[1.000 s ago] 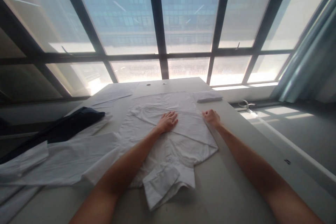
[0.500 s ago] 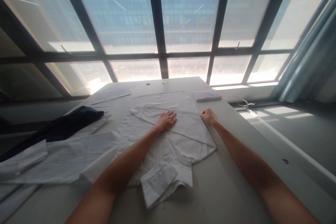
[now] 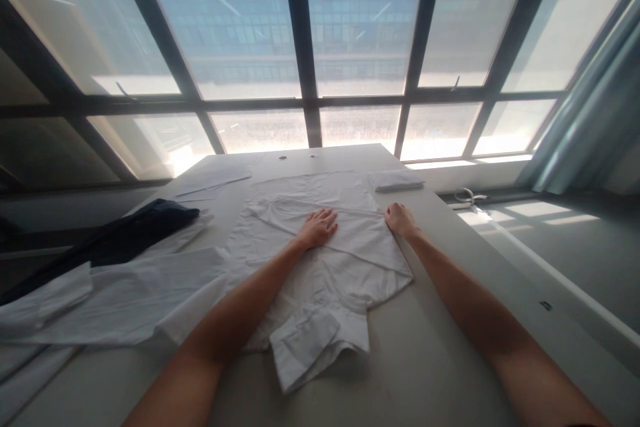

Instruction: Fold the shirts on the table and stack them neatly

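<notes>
A white shirt [image 3: 350, 270] lies spread on the pale table [image 3: 415, 360], its collar end toward me and one sleeve stretched out to the left. Flat on the middle of the shirt rests my left hand [image 3: 319, 227], fingers extended. At the shirt's right edge my right hand [image 3: 399, 219] is closed, pinching the fabric, which is drawn into a small taut crease there. Folds run across the shirt between the two hands.
A folded white cloth [image 3: 397, 180] lies at the back right of the table. Sheets of paper [image 3: 213, 179] are at the back left. Dark fabric [image 3: 145, 227] lies over the left edge. Windows [image 3: 355, 27] stand behind, a curtain [image 3: 590, 107] to the right.
My right hand has pulled the shirt's edge slightly to the right, tightening the cloth near it. My left hand stays flat in the same place.
</notes>
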`<move>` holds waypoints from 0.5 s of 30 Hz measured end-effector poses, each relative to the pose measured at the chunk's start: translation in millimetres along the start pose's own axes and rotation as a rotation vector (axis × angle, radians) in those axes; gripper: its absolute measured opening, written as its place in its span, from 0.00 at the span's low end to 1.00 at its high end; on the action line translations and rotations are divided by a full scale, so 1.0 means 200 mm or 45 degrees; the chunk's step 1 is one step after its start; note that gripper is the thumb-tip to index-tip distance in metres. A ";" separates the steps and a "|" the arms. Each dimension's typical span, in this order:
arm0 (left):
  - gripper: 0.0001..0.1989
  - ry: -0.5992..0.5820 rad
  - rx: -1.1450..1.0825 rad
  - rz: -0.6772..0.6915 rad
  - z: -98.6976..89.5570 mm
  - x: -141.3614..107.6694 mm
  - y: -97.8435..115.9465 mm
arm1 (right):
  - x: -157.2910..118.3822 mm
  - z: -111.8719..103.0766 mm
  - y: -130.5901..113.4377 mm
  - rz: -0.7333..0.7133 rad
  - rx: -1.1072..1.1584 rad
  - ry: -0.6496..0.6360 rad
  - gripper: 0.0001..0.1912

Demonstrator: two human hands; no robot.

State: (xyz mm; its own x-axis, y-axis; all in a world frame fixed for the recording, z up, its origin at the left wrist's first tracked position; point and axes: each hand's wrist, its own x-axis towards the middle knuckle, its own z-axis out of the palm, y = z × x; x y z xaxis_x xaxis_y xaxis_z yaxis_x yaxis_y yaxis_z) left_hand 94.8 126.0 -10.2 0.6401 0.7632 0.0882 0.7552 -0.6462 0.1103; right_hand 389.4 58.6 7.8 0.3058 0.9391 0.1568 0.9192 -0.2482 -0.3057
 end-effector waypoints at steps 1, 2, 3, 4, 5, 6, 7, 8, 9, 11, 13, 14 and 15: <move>0.27 0.003 -0.003 0.001 0.00 0.00 0.00 | -0.01 0.00 0.00 0.006 -0.019 0.029 0.15; 0.27 0.006 -0.005 0.003 0.00 0.00 0.00 | -0.02 -0.01 0.00 0.008 -0.034 0.061 0.17; 0.27 0.008 -0.007 0.006 0.00 0.00 0.00 | -0.03 -0.02 0.00 0.000 -0.045 0.091 0.19; 0.27 0.008 -0.007 0.009 0.00 0.00 0.00 | -0.04 -0.02 -0.01 -0.020 -0.051 0.119 0.21; 0.27 0.005 -0.006 0.013 0.00 0.00 0.00 | -0.06 -0.02 -0.03 -0.052 -0.053 0.143 0.22; 0.27 0.000 -0.003 0.015 0.00 0.00 0.00 | -0.08 -0.02 -0.06 -0.098 -0.050 0.161 0.23; 0.27 -0.004 0.002 0.018 0.00 0.00 0.00 | -0.10 -0.01 -0.10 -0.163 -0.044 0.165 0.23; 0.27 -0.006 0.007 0.021 0.00 0.00 0.00 | -0.13 0.01 -0.15 -0.243 -0.036 0.152 0.23; 0.27 -0.003 0.013 0.024 0.00 0.00 0.00 | -0.16 0.04 -0.20 -0.330 -0.029 0.121 0.25; 0.27 0.002 0.023 0.028 0.00 0.00 0.01 | -0.21 0.11 -0.29 -0.495 -0.029 -0.004 0.31; 0.27 0.000 0.024 0.028 0.00 0.00 0.01 | -0.25 0.17 -0.35 -0.556 -0.049 -0.134 0.35; 0.27 -0.007 0.022 0.025 0.00 0.00 0.01 | -0.25 0.19 -0.35 -0.540 -0.063 -0.171 0.37; 0.27 -0.015 0.019 0.022 0.00 0.00 0.00 | -0.26 0.20 -0.34 -0.502 -0.077 -0.190 0.38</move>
State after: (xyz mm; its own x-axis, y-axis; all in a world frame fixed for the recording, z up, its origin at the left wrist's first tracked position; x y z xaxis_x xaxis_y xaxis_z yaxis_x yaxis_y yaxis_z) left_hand 95.6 125.6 -9.9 0.6547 0.7518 0.0785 0.7458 -0.6594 0.0943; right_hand 300.9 37.4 -17.6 -0.1075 0.9879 0.1120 0.9729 0.1277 -0.1928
